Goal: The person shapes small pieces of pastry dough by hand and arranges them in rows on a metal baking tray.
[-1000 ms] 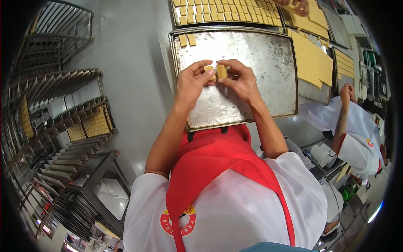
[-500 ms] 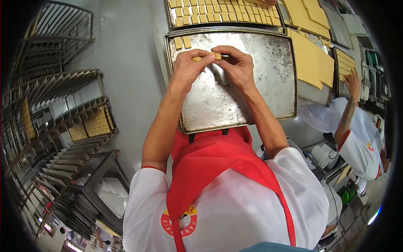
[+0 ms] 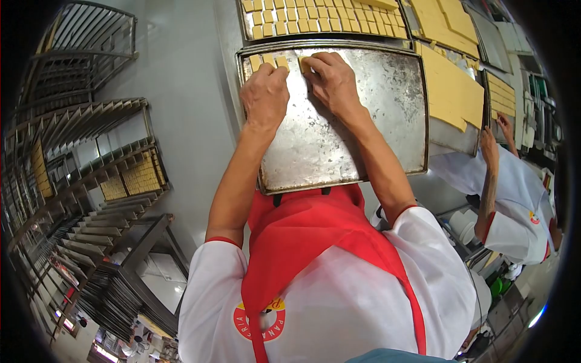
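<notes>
A: What is nearest?

B: A red apron (image 3: 302, 224), then a metal baking tray (image 3: 351, 145).

A: And the hands?

B: Both reach over its far left part. The left hand (image 3: 265, 97) has its fingers narrowed on a yellow piece (image 3: 282, 62), just beyond the fingertips; whether it is raised or resting, I cannot tell. The right hand (image 3: 331, 81) pinches another piece (image 3: 304, 64), on the hand's left side.

A: How do they lie?

B: The left hand's piece runs lengthwise near to far, with two flat pieces (image 3: 255, 62) to its left. A gap parts it from the right hand's piece, whose long axis the fingers partly cover.

A: Farther?

B: A second tray (image 3: 302, 38), carrying rows of similar pieces.
</notes>
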The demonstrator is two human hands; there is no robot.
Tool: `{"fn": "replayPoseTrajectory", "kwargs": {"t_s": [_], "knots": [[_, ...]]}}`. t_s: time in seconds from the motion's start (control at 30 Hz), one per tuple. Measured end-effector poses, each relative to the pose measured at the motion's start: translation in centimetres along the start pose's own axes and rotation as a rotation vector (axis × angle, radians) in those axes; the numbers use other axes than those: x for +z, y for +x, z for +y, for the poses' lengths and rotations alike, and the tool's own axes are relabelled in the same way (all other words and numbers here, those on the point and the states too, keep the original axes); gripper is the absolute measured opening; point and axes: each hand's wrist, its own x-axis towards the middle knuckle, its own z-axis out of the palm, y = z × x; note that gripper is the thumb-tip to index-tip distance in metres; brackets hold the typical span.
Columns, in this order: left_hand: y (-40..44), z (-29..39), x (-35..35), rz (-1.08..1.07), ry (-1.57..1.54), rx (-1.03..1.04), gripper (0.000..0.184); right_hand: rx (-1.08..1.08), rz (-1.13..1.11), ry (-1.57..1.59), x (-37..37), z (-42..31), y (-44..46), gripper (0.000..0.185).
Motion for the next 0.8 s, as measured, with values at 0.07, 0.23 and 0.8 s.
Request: {"fn": "replayPoseTrajectory", "kwargs": {"t_s": [0.07,0.23,0.8], "knots": [[0.1,-0.3,0.2,0.065,-0.020,0.045,0.008,-0.002,0.010,0.002,0.3,-0.2,0.3,0.025],[0.8,-0.6,0.3,0.074,-0.022,0.060,0.008,-0.015,0.016,-0.022,1.4,-0.3,1.0,0.023],[0.8,0.8,-1.5,-0.038,-0.266,-0.005,0.035,0.322,0.031,0.269,0.0,-0.7,0.7,0.020]]}}
